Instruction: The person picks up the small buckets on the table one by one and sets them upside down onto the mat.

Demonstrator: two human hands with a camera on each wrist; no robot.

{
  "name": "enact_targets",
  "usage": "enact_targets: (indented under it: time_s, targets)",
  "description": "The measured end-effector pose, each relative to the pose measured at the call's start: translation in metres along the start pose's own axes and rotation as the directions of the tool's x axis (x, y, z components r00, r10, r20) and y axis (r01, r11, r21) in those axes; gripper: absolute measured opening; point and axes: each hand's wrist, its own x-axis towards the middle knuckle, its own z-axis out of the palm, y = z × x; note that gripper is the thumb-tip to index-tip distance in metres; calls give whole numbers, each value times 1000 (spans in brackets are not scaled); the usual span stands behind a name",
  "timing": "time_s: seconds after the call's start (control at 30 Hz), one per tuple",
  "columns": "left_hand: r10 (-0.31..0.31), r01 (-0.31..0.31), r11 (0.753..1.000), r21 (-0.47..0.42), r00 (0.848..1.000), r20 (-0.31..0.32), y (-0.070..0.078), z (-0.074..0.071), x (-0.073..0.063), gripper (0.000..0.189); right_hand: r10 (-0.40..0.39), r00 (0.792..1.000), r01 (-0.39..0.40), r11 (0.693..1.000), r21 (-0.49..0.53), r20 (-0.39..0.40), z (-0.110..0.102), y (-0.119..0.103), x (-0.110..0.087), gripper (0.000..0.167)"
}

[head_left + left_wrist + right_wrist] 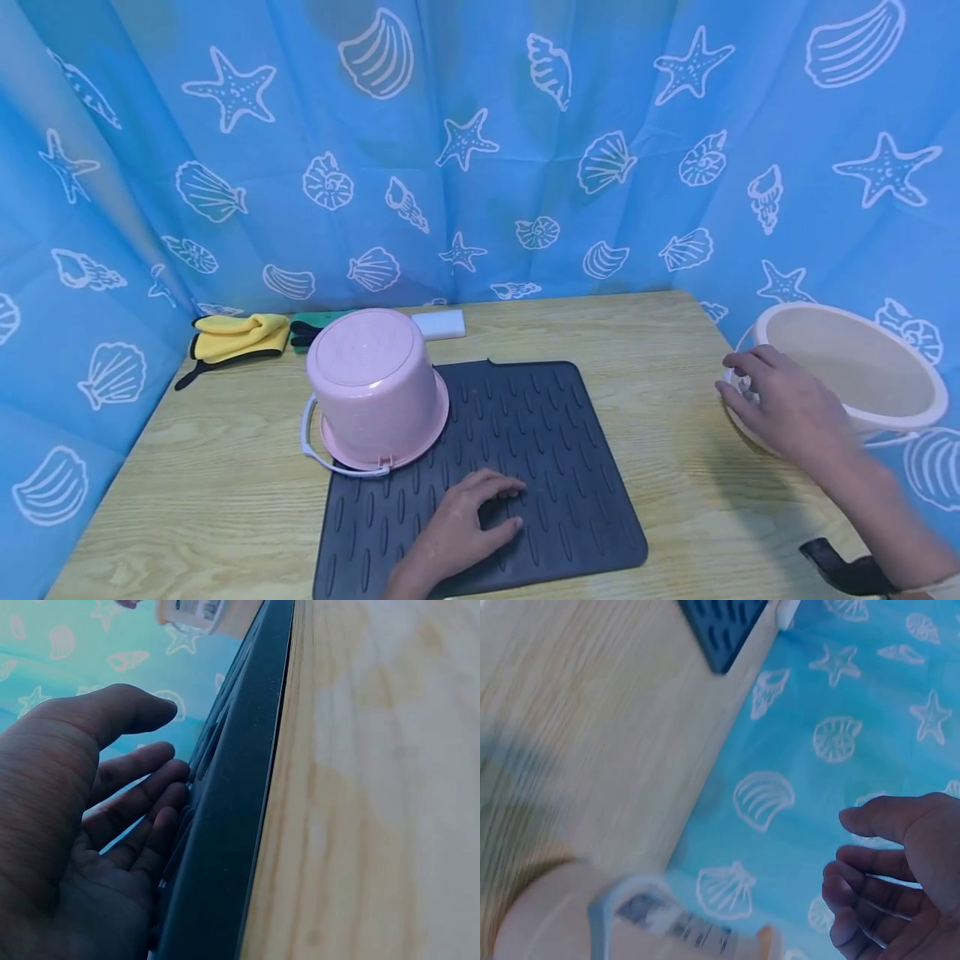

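A pink bucket (375, 375) stands upside down over the back left of a dark grey ribbed mat (532, 467), its pale handle hanging at the side. My left hand (465, 521) is low over the front of this mat, fingers loosely bent and thumb apart; in the left wrist view its fingertips (178, 771) come right at the mat's edge. At the right, a cream bucket (909, 422) has its mouth facing me. My right hand (795, 404) overlaps its near side in the head view. The right wrist view has that hand (889, 877) relaxed and holding nothing, apart from the bucket's wall (547, 919).
A folded yellow cloth (251, 337) with black trim lies at the table's back left. Beside it are a green cloth (330, 318) and a white block (442, 325). A blue shell-patterned curtain (480, 208) surrounds the wooden table (195, 483). A black curved piece (840, 571) shows by my right forearm.
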Motion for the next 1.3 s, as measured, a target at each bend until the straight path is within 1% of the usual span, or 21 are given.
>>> enact_targets:
  time_s: [0.13, 0.27, 0.4, 0.5, 0.53, 0.6, 0.63, 0.7, 0.87, 1.03, 1.1, 1.17, 1.3]
  targets:
    - [-5, 5, 1000, 6, 1000, -3, 0, 0, 0, 37, 54, 998, -54, 998, -42, -18, -8, 13, -2, 34]
    - [-10, 10, 1000, 7, 1000, 1, 0, 0, 0, 37, 129, 992, -128, 988, -88, 9, -14, 22, -3, 39]
    - [-12, 12, 1000, 5, 1000, 0, 1, 0, -1, 37, 228, 971, -216, 967, -134, 78, -15, 32, -2, 41]
    - [1, -1, 1000, 4, 1000, -5, 1, 1, -1, 36, 275, 955, -258, 955, -148, 114, -15, 38, -4, 34]
    - [6, -6, 1000, 5, 1000, -7, 1, 1, -1, 36, 287, 950, -268, 952, -149, 124, -15, 39, -5, 28]
    - [17, -17, 1000, 10, 1000, -9, 0, 1, -1, 36, 294, 947, -273, 950, -154, 130, -14, 40, -6, 21]
    - [22, -21, 1000, 12, 1000, -10, 0, 1, -1, 36, 295, 947, -275, 949, -153, 129, -14, 40, -6, 20]
    - [26, -26, 1000, 15, 1000, -10, 0, 1, -1, 36, 309, 940, -288, 946, -150, 143, -13, 41, -7, 22]
    - [37, -37, 999, 21, 999, -18, -1, 0, -1, 35, 309, 941, -291, 947, -134, 140, -11, 42, -6, 27]
    - [74, -73, 996, 43, 997, -27, -2, 1, 0, 35, 292, 952, -282, 954, -102, 94, -10, 41, -7, 30]
    - [75, -73, 996, 45, 997, -25, -3, 1, 0, 36, 274, 959, -267, 959, -94, 67, -10, 40, -7, 29]
    - [65, -64, 997, 43, 998, -22, -3, 1, 0, 36, 254, 966, -249, 964, -89, 42, -10, 37, -5, 23]
    - [52, -51, 998, 42, 998, -20, -3, 1, 0, 36, 225, 974, -223, 972, -77, 18, -12, 31, -1, 13]
